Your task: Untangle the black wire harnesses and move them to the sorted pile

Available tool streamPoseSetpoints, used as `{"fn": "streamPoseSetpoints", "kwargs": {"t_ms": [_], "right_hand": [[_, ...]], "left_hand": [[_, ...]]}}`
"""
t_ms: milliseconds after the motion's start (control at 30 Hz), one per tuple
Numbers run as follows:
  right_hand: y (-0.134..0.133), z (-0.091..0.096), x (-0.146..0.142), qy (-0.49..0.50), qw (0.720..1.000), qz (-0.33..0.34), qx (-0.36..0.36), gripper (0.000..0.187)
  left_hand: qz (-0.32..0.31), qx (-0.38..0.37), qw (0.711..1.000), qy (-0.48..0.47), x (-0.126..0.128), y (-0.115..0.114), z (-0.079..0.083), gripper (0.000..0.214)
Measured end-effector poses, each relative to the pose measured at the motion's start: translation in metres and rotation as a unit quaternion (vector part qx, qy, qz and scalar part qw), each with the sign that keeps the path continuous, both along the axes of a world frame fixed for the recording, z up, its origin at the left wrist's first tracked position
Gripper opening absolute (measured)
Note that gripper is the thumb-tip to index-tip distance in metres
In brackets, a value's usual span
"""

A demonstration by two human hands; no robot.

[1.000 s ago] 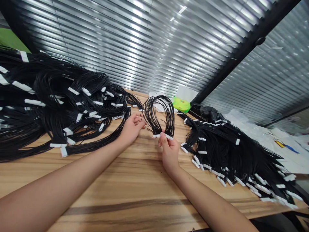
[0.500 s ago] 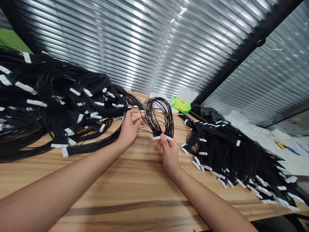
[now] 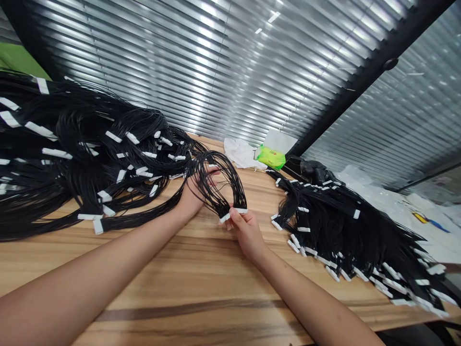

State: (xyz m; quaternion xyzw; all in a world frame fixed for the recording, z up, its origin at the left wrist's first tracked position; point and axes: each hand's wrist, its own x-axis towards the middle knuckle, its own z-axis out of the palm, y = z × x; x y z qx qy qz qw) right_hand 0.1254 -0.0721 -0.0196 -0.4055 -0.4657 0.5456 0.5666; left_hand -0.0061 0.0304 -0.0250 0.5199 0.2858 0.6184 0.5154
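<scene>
R hand (image 3: 247, 234) is pinching the white end connectors (image 3: 240, 210) of a blk wire loop (image 3: 239, 194), thumb on top, fingers curling under, w/ the R forearm slanting in from near right. The loop is arching up & away from that hand, over mid-table, btwn the 2 heaps, w/ its L side crossing in front of the L hand (image 3: 193, 194). L arm is stretching in from near left, that hand sitting farther out than the R, fingers bending toward the right behind the wires; can't tell if it's gripping any, as strands are hiding the fingertips. Blk wire bundles w/ white ends are lying in a big left heap (image 3: 90, 120) & a right heap (image 3: 331, 216) on the wood-grain table (image 3: 180, 288). Far side, a bright green pack (image 3: 271, 156) is showing small dark print, too tiny to read; crumpled white sheet (image 3: 240, 153) is lying just left of it.
</scene>
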Motion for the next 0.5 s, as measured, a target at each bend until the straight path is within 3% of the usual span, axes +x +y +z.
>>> {"fn": "streamPoseSetpoints", "kwargs": {"t_ms": [100,300,400,500], "right_hand": [[-0.001,0.003,-0.001,0.041,0.999,0.027,-0.020,0.031],[-0.002,0.013,-0.001,0.169,0.984,0.038,-0.034,0.032],[-0.003,0.015,-0.001,0.204,0.976,0.070,-0.039,0.034],[-0.005,0.013,-0.001,0.207,0.973,0.090,-0.048,0.030]], "left_hand": [[-0.015,0.005,1.000,0.000,0.001,-0.001,0.002,0.036],[-0.133,-0.095,0.984,-0.069,0.003,-0.002,0.011,0.037],[-0.231,-0.078,0.969,-0.029,0.007,-0.003,0.010,0.027],[-0.272,-0.025,0.961,0.039,0.009,-0.006,0.004,0.021]]}}
